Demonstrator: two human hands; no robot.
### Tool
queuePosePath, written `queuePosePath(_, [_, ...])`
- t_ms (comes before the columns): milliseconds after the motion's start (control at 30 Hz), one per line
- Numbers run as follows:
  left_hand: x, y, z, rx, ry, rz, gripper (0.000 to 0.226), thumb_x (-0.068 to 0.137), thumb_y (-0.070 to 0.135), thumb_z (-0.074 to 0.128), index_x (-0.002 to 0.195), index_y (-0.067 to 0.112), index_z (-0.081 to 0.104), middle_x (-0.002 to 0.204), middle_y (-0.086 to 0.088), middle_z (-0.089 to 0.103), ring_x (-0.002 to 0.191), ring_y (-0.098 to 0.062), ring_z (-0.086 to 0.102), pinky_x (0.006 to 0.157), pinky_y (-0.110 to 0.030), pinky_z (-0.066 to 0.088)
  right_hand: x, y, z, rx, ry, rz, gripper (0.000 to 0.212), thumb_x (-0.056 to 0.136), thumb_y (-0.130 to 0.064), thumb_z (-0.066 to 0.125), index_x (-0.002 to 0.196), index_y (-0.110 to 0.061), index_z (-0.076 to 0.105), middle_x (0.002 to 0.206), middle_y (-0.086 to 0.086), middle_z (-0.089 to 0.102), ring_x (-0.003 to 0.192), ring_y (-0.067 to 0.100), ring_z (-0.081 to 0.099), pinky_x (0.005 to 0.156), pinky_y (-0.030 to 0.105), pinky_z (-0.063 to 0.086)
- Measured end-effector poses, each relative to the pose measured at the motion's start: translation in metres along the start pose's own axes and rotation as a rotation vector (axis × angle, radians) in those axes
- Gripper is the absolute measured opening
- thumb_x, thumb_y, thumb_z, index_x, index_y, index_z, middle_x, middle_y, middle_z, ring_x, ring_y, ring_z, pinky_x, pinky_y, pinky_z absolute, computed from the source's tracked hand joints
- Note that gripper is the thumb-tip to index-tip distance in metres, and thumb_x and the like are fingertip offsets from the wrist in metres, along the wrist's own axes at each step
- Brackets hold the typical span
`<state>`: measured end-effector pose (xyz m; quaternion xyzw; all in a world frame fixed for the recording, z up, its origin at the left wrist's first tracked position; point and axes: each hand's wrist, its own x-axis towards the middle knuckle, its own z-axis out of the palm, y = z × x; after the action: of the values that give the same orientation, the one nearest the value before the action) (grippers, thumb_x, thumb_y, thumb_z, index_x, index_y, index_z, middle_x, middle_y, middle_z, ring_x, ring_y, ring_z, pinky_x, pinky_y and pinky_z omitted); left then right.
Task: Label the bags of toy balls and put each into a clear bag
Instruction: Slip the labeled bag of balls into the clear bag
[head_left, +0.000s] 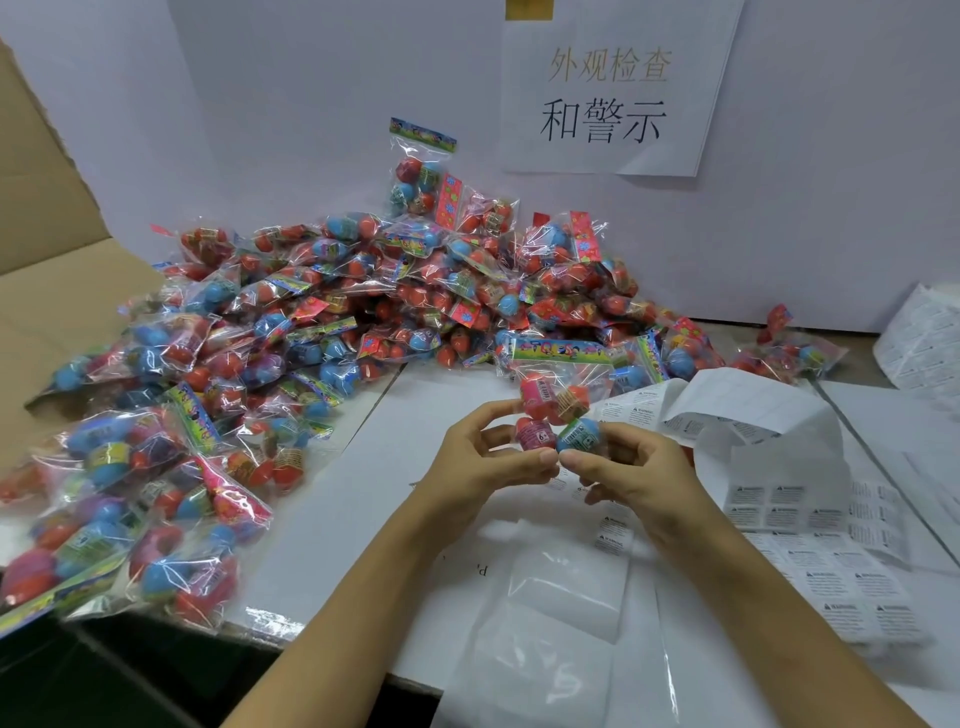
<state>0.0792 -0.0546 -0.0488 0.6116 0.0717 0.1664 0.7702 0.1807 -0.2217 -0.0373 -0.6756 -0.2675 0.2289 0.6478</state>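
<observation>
From the head camera, both hands hold one bag of toy balls (558, 410) above the white bench (395, 467), just in front of the big pile of bags (322, 322). The left hand (488, 457) has its grip clamped on the bag's lower left, thumb and fingers pinching it. The right hand (623, 467) pinches the lower right. A clear bag (561, 597) lies flat beneath the wrists, and label sheets (831, 571) lie to the right.

Two hands (488, 457), one held bag (558, 410) (four balls), one sign (613, 93)
</observation>
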Motion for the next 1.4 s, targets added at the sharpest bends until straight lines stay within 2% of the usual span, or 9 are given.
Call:
queuePosePath(233, [0.0, -0.001, 0.002, 0.033, 0.012, 0.006, 0.062, 0.073, 0.012, 0.09, 0.128, 0.019, 0.063, 0.106, -0.013, 0.078, 0.098, -0.034, 0.075, 0.08, -0.036, 0.062, 0.003, 0.003, 0.0, 0.077, 0.063, -0.033, 0.044, 0.056, -0.038, 0.086, 0.094, -0.031, 0.067, 0.072, -0.006, 0.073, 0.068, 0.012, 0.071, 0.057, 0.024, 0.055])
queuePosePath(500, [0.0, -0.003, 0.0, 0.001, -0.038, -0.001, 0.071, 0.076, 0.003, 0.087, 0.136, 0.025, 0.057, 0.111, -0.025, 0.074, 0.096, -0.034, 0.074, 0.078, -0.033, 0.06, 0.004, 0.007, 0.001, 0.085, 0.026, -0.046, 0.051, 0.053, -0.037, 0.088, 0.099, -0.023, 0.07, 0.085, 0.005, 0.078, 0.071, 0.018, 0.073, 0.059, 0.024, 0.056])
queuePosePath(867, [-0.001, 0.0, -0.002, -0.003, -0.073, -0.015, 0.069, 0.079, 0.01, 0.083, 0.139, 0.023, 0.052, 0.112, -0.021, 0.075, 0.104, -0.034, 0.074, 0.084, -0.033, 0.059, 0.005, 0.006, 0.0, 0.083, 0.036, -0.032, 0.05, 0.06, -0.038, 0.085, 0.104, -0.019, 0.071, 0.083, 0.004, 0.077, 0.07, 0.015, 0.072, 0.058, 0.024, 0.056])
queuePosePath(1033, [0.0, 0.003, 0.002, -0.026, 0.022, -0.024, 0.042, 0.086, 0.032, 0.078, 0.124, 0.019, 0.064, 0.113, -0.014, 0.076, 0.103, -0.03, 0.074, 0.087, -0.035, 0.06, 0.002, 0.006, -0.001, 0.061, 0.001, -0.028, 0.048, 0.063, -0.038, 0.083, 0.106, -0.021, 0.072, 0.087, 0.002, 0.077, 0.073, 0.014, 0.071, 0.06, 0.024, 0.056])
queuePosePath(1133, [-0.001, 0.005, 0.0, -0.055, 0.1, 0.006, 0.033, 0.085, 0.029, 0.081, 0.109, 0.01, 0.067, 0.107, -0.015, 0.077, 0.098, -0.033, 0.075, 0.079, -0.033, 0.061, 0.002, 0.011, 0.003, -0.062, 0.172, -0.059, 0.043, 0.072, -0.03, 0.086, 0.111, -0.025, 0.068, 0.092, -0.005, 0.073, 0.083, 0.007, 0.07, 0.066, 0.023, 0.057])
queuePosePath(1200, [-0.001, 0.004, 0.001, -0.06, 0.084, 0.02, 0.027, 0.085, 0.022, 0.081, 0.104, 0.008, 0.069, 0.104, -0.018, 0.076, 0.096, -0.034, 0.075, 0.078, -0.034, 0.061, 0.001, 0.014, 0.004, -0.201, 0.312, -0.14, 0.041, 0.076, -0.028, 0.087, 0.109, -0.026, 0.063, 0.098, -0.013, 0.066, 0.09, 0.0, 0.065, 0.069, 0.013, 0.051])
queuePosePath(1267, [-0.001, 0.003, 0.004, -0.044, 0.046, 0.018, 0.018, 0.085, 0.02, 0.079, 0.101, 0.013, 0.076, 0.104, -0.018, 0.076, 0.096, -0.032, 0.075, 0.081, -0.037, 0.061, 0.001, 0.015, 0.005, -0.231, 0.32, -0.221, 0.029, 0.08, -0.022, 0.084, 0.1, -0.026, 0.064, 0.091, -0.014, 0.069, 0.09, -0.002, 0.064, 0.069, 0.01, 0.051])
queuePosePath(1333, [-0.001, 0.003, 0.006, -0.026, 0.015, 0.009, 0.015, 0.085, 0.023, 0.076, 0.099, 0.018, 0.08, 0.106, -0.015, 0.077, 0.099, -0.03, 0.074, 0.084, -0.038, 0.06, 0.002, 0.016, 0.007, -0.197, 0.255, -0.242, 0.017, 0.088, -0.014, 0.076, 0.097, -0.027, 0.071, 0.09, -0.016, 0.075, 0.09, 0.0, 0.068, 0.076, 0.017, 0.055])
queuePosePath(1400, [-0.001, 0.003, 0.005, -0.033, 0.0, 0.002, 0.018, 0.086, 0.023, 0.073, 0.102, 0.018, 0.081, 0.111, -0.015, 0.076, 0.106, -0.031, 0.073, 0.086, -0.038, 0.06, 0.003, 0.016, 0.008, -0.057, 0.194, -0.196, 0.017, 0.094, -0.016, 0.069, 0.106, -0.025, 0.074, 0.1, -0.013, 0.077, 0.098, 0.005, 0.07, 0.086, 0.028, 0.057])
